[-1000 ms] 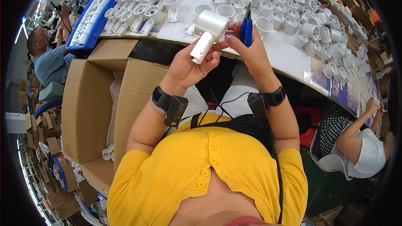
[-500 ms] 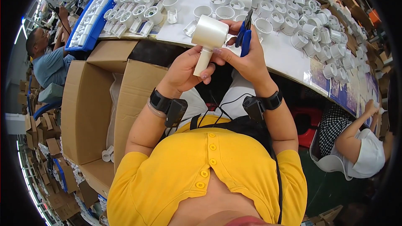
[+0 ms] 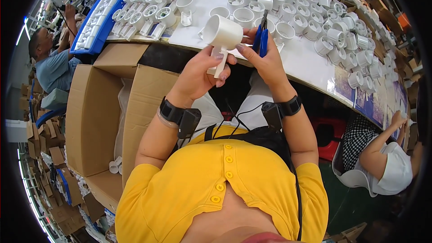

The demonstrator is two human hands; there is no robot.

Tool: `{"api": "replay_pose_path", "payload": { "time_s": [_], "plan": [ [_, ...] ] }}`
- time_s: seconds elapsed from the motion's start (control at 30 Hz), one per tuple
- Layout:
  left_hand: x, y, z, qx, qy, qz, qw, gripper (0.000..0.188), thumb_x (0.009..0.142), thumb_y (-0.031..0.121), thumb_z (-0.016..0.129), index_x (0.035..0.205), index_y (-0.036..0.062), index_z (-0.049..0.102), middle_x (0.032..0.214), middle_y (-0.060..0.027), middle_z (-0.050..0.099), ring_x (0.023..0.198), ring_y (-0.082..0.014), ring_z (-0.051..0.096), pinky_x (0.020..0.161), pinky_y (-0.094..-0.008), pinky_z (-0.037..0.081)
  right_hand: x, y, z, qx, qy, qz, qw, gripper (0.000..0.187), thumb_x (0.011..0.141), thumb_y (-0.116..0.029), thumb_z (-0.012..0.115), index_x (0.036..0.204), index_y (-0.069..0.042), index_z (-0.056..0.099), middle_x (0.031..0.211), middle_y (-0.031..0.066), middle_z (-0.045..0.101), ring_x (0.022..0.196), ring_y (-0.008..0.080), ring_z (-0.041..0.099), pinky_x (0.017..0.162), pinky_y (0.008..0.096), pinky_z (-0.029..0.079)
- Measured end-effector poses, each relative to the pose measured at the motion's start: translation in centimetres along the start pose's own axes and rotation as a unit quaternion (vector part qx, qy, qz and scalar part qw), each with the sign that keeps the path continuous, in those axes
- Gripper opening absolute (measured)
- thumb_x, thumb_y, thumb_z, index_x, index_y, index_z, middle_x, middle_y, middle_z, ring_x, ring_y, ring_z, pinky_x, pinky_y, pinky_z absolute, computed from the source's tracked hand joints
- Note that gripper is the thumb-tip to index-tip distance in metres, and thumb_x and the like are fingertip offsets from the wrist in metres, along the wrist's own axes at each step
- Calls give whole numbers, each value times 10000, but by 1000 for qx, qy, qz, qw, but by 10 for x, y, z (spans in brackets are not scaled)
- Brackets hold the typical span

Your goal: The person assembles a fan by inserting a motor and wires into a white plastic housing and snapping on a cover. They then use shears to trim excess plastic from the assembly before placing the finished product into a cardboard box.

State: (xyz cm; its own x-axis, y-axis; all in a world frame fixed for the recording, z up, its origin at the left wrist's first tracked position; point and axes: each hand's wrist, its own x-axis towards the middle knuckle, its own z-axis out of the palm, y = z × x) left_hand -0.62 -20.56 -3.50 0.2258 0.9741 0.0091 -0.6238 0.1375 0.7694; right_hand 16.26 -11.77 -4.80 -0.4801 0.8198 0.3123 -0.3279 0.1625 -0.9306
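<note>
A white plastic cup-shaped housing with a handle is held up over my lap, near the table's front edge. Its round mouth is turned to the upper left. My left hand is closed about the handle, with the fingers wrapping behind it. Blue-handled pliers stand upright in my right hand, their dark jaws pointing away from me. The fingertips and thumb of that same hand also touch the housing's right side. Part of the pliers is hidden in the palm.
Many similar white housings cover the table. A blue tray of white parts stands at the far left. An opened cardboard box sits left of me, with a few white pieces inside. Co-workers sit on both sides.
The housing has been turned in my hands, so its mouth and the handle's inner side now show. The pliers have swung slightly and their handles look closer together.
</note>
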Motion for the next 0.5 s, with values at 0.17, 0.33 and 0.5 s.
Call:
{"api": "replay_pose_path", "payload": {
  "time_s": [0.17,0.33,0.5],
  "plan": [
    [3,0,6,461,175,248,834,581,818,40,611,1336,66,351,944,-113,607,763,-241,606,636,-339,492,0,-16,-10,48,-24,13,998,398,819,-106,667,1138,-31,442,1207,129,519,1052,188,539,870,300,440],
    [4,7,-2,685,182,374,598,702,778,0,632,1388,95,298,931,-130,621,807,-301,614,698,-368,493,-4,-27,-13,-33,-66,-59,996,485,783,-148,718,1149,-35,421,1232,135,508,1058,188,538,843,287,438],
    [3,4,-4,734,226,358,531,746,744,-11,643,1395,93,293,942,-141,623,798,-318,610,671,-367,493,-9,-31,1,-219,-11,-144,965,589,717,-178,790,1145,-41,409,1241,138,501,1055,194,543,869,299,438]
  ]
}}
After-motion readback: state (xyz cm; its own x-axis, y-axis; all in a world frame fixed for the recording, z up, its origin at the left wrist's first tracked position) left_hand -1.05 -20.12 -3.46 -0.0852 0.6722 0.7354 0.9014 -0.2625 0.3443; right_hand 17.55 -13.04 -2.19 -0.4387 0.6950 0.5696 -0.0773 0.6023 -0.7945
